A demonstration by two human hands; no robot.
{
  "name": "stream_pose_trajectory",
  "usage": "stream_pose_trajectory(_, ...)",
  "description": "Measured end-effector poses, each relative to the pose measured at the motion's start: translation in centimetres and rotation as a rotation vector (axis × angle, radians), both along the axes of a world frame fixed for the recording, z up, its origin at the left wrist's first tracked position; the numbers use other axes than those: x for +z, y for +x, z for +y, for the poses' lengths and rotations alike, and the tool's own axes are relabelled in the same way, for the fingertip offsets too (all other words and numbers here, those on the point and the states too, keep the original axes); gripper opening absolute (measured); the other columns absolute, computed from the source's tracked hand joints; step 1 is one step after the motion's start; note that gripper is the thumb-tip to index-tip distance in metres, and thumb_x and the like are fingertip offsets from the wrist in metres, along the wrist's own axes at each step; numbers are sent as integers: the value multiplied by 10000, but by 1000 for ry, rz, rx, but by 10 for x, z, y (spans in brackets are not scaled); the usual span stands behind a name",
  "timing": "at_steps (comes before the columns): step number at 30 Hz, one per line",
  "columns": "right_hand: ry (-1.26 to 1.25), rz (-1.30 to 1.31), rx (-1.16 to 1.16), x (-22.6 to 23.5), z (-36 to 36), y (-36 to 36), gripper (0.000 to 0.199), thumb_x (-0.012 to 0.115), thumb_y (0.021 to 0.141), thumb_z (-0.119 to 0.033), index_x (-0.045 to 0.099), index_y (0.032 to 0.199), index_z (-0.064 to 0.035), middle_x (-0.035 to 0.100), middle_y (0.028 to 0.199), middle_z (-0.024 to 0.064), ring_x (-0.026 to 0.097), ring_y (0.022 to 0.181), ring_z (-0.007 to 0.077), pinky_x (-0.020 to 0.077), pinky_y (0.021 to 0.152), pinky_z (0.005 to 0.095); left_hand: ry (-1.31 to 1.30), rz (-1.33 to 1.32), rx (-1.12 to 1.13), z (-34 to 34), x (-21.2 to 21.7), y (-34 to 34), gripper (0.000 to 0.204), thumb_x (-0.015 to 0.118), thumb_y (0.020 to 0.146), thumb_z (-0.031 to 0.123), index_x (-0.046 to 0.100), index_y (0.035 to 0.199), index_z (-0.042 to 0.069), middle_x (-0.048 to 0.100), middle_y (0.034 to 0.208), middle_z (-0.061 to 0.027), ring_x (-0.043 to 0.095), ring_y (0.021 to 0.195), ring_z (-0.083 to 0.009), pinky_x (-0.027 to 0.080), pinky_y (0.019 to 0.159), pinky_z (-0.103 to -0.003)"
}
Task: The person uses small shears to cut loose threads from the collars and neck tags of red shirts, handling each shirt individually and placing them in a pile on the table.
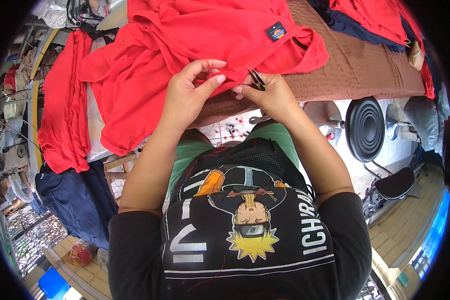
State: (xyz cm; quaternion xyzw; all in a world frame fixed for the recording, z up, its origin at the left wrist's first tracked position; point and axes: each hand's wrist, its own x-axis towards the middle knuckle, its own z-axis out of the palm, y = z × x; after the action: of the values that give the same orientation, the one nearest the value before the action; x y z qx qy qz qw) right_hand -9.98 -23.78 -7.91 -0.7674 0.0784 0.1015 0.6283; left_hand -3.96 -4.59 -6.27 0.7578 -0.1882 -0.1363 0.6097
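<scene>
A red garment [185, 40] with a small dark label patch [276, 31] lies spread over the brown table [365, 65] in front of me. My left hand [187, 92] pinches a fold of the red cloth at the table's near edge. My right hand [267, 95] holds small dark thread snips [256, 78] with their tips against the same fold, fingertips almost touching the left hand's.
More red cloth [60, 105] hangs over the table's left end above navy fabric [77, 197]. Further red and navy garments [370, 20] lie at the far right. A black round stool [366, 127] and a second seat [395, 184] stand on the right. A wooden stool [119, 170] stands at my left knee.
</scene>
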Motion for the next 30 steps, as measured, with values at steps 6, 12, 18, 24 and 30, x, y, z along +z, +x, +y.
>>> stream_pose_trajectory(6, 203, 0, -44, 5, -16, -6, 133, 663, 904, -174, 672, 919, -42, 638, 719, -18, 534, 517, 39, 386, 422, 204, 50, 41, -20, 5, -5, 3, 272, 666, 873, 68, 639, 1141, 32, 617, 1011, -4, 558, 936, -74, 457, 849, -231)
stream_pose_trajectory(12, 150, -86, 20, 5, -23, -10, 109, 637, 921, -139, 653, 951, -36, 616, 717, -39, 565, 581, 32, 423, 473, 191, 326, -745, -193, -4, 31, 12, 385, 700, 818, 125, 635, 1194, 75, 632, 1154, -78, 555, 1113, -218, 436, 947, -324)
stream_pose_trajectory(18, 112, -36, 57, 23, -25, -14, 119, 614, 938, -148, 643, 952, -33, 616, 747, -41, 556, 585, 27, 429, 487, 193, 415, -488, -472, -19, 37, 26, 268, 672, 831, 109, 697, 1097, 86, 674, 1025, -69, 642, 926, -204, 493, 821, -297)
stream_pose_trajectory(24, 38, -189, 100, 18, -35, -12, 135, 565, 960, -139, 612, 944, -14, 609, 810, -14, 567, 692, 42, 457, 598, 212, 349, -387, -370, -27, 29, 14, 241, 676, 826, 80, 721, 1060, 112, 635, 850, -46, 623, 806, -151, 488, 739, -258)
stream_pose_trajectory(30, 135, -95, 73, 21, -40, -13, 114, 552, 935, -116, 608, 929, -17, 618, 828, 7, 562, 750, 50, 459, 663, 219, 390, -493, -315, -32, 20, 7, 190, 703, 798, 133, 742, 983, 150, 601, 798, -33, 591, 754, -167, 481, 699, -290)
